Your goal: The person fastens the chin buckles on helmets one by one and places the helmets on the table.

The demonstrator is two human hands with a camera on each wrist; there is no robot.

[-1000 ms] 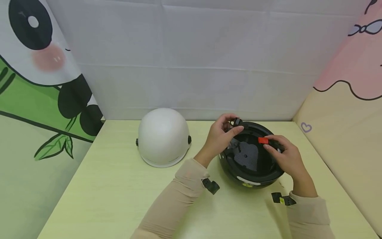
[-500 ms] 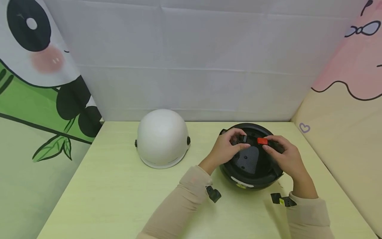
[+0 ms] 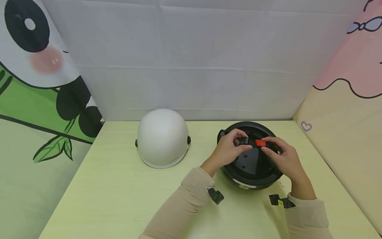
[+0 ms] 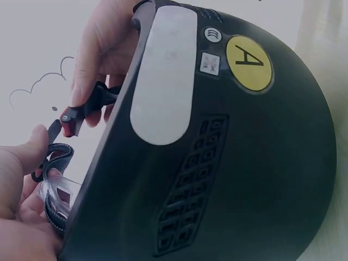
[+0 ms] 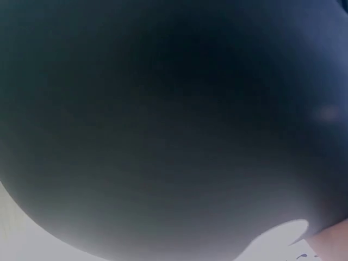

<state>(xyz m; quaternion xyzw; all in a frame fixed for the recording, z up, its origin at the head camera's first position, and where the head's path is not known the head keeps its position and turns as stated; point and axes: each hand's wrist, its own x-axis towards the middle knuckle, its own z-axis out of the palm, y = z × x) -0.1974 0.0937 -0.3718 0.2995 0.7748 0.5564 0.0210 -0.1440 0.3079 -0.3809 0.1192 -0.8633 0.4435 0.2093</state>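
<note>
A black helmet (image 3: 253,176) lies with its hollow side up on the table; its dark shell (image 5: 163,136) fills most of the right wrist view. Over the opening my left hand (image 3: 228,148) pinches a black strap end (image 3: 244,140), seen in the left wrist view as a folded strap (image 4: 58,157) with a dark tongue. Facing it, my right hand (image 3: 283,154) holds a red-and-black buckle (image 3: 260,143) between thumb and fingers. In the left wrist view the strap's tip is right at the red buckle (image 4: 68,124). A clear plastic piece (image 4: 58,193) sits by the left fingers.
To the left a white helmet (image 3: 163,139) stands dome up on the pale table (image 3: 104,199). Behind the table hangs a white backdrop (image 3: 191,66). Printed panels flank both sides, with a pink figure (image 3: 349,63) on the right.
My left hand has come from the helmet's far left rim down and to the right with the strap end, close to the red buckle. My right hand has shifted only slightly left.
</note>
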